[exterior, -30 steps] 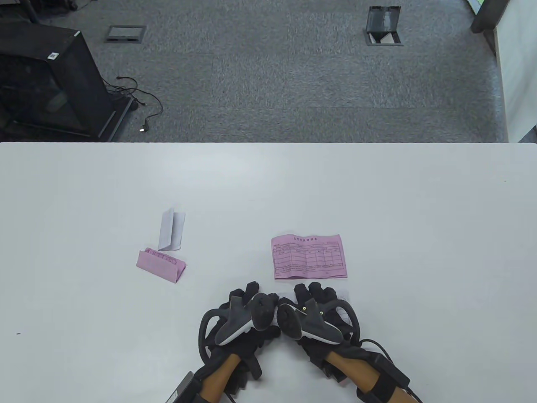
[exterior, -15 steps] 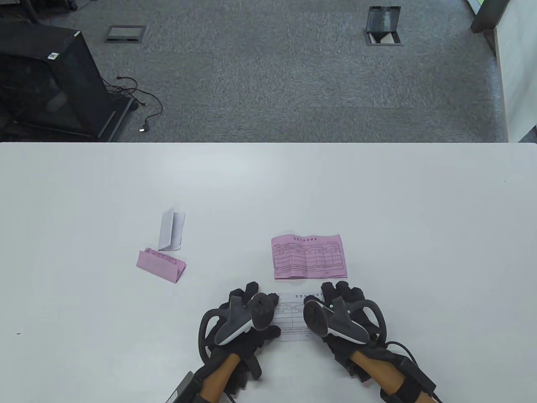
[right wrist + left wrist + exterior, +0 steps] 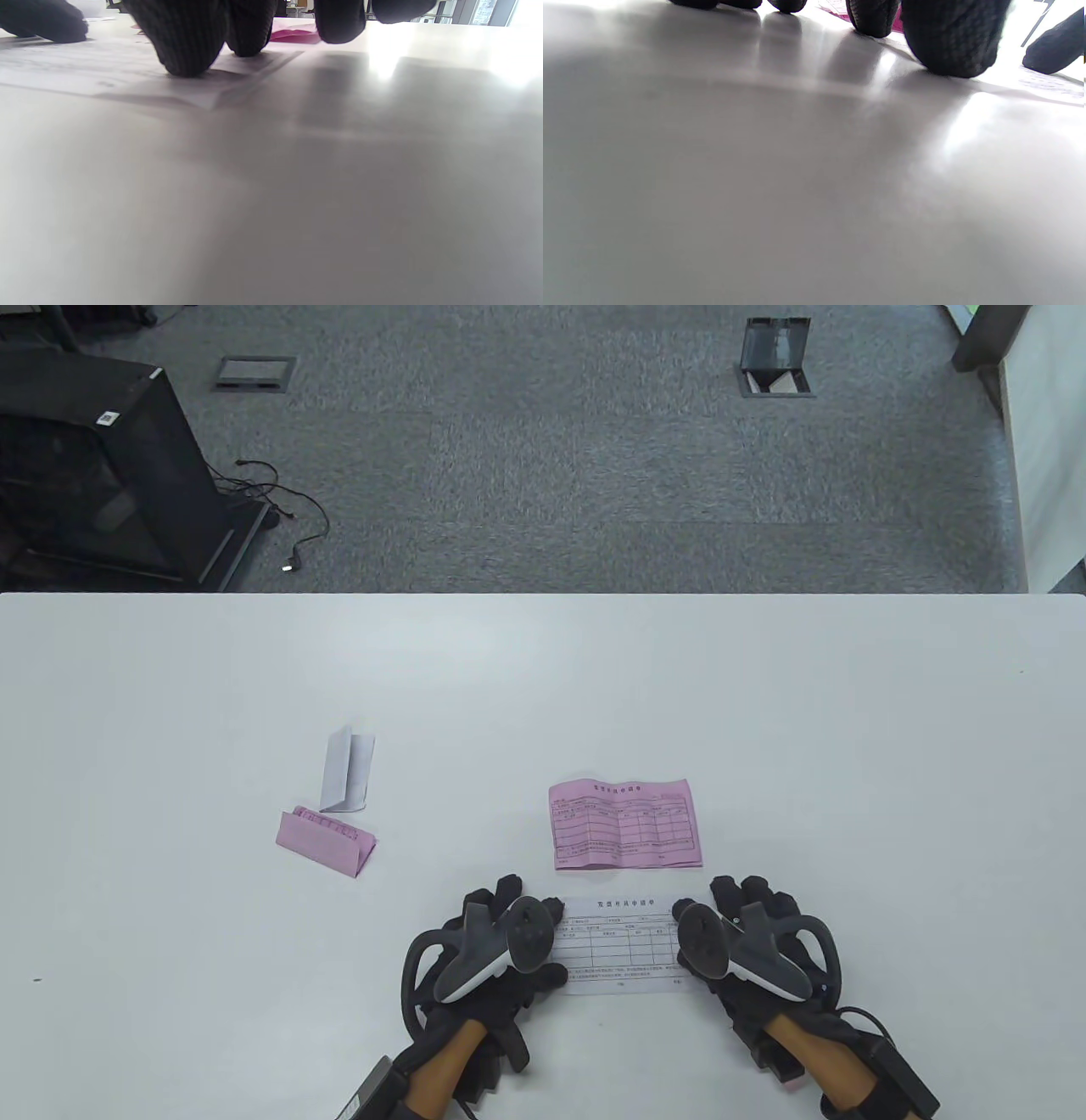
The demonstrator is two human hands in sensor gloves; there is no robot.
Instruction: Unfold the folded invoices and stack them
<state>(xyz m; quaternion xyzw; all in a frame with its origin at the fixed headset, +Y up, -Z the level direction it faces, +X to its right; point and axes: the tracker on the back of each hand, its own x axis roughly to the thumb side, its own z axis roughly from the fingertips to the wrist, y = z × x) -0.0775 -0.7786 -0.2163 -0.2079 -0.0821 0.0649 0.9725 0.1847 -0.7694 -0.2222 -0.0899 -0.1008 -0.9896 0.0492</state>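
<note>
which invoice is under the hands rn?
The white unfolded invoice, flat between the left hand and right hand. The pink unfolded invoice lies beyond it; the two folded ones sit farther left.

Black knit sensor gloves on left hand (image 3: 496, 959) and right hand (image 3: 755, 942), grey-black trackers strapped on, black wrist straps, cables.

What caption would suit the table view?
Gloved left hand and right hand press a white invoice flat near a pink one.
</note>
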